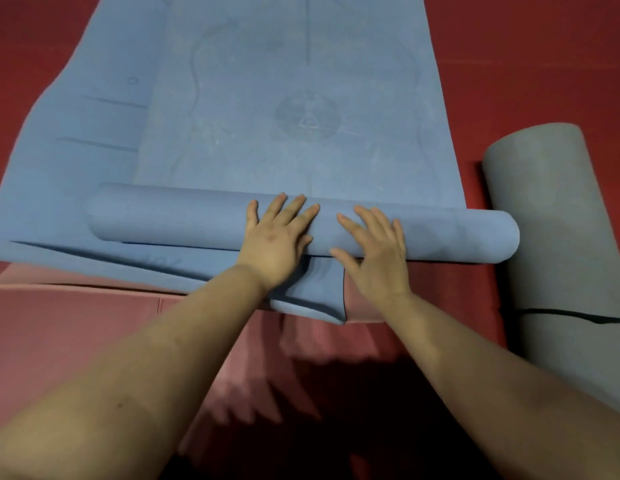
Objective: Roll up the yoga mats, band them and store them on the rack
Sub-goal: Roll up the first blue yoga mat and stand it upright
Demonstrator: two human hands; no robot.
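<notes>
Forearms come in from the bottom corners, both bare, reaching forward over a pink mat (94, 327) that lies flat on the red floor (543, 64) closest to the camera. It's a paler pink than the floor, so the edge is pretty easy to spot.

Just past that, a loose blue mat corner (312, 299) flops over the pink one, with a thin dark edge showing along its right side.

Then the hands. Left hand (277, 244) lies palm down on the blue roll (163, 220), fingers straight and a bit spread, not curled round anything. Right hand (374, 251) is right beside it doing the same thing, fingers fanned flat on top of the roll, thumb down at the roll's near edge. So both are just pressing, no gripping.

The roll itself runs left to right across the frame, partly wound. The rest of that blue mat (301, 81) stretches flat away from it toward the top, with faint printed alignment lines and a round emblem in the middle. A second blue mat (76, 133) seems to lie under it, sticking out on the left side.

Off to the right, near the roll's end, sits a grey rolled mat (550, 209), pointing away from the camera, with a black band (578, 315) around it.
</notes>
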